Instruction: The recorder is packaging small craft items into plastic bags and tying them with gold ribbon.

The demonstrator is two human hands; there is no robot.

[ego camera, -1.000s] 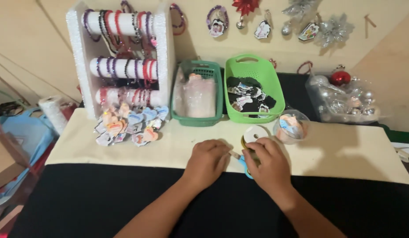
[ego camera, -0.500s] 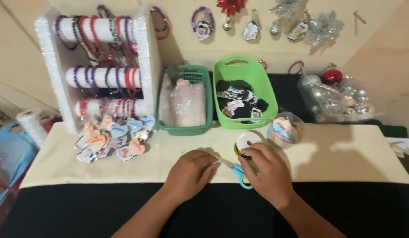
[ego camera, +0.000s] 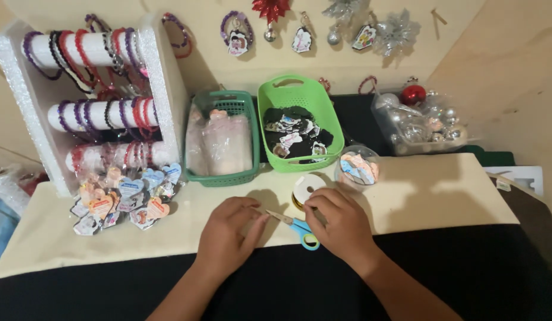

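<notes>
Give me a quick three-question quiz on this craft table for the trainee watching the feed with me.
1. True or false: the small blue-handled scissors lie on the cream table cover between the left hand and the right hand.
2. Which basket holds the clear plastic packets: the dark green basket or the light green basket?
3. What stands at the far left, strung with bead bracelets on its rolls?

Key
1. True; the points face the left hand, and the right hand is at the handles.
2. The dark green basket.
3. The white bracelet rack.
</notes>
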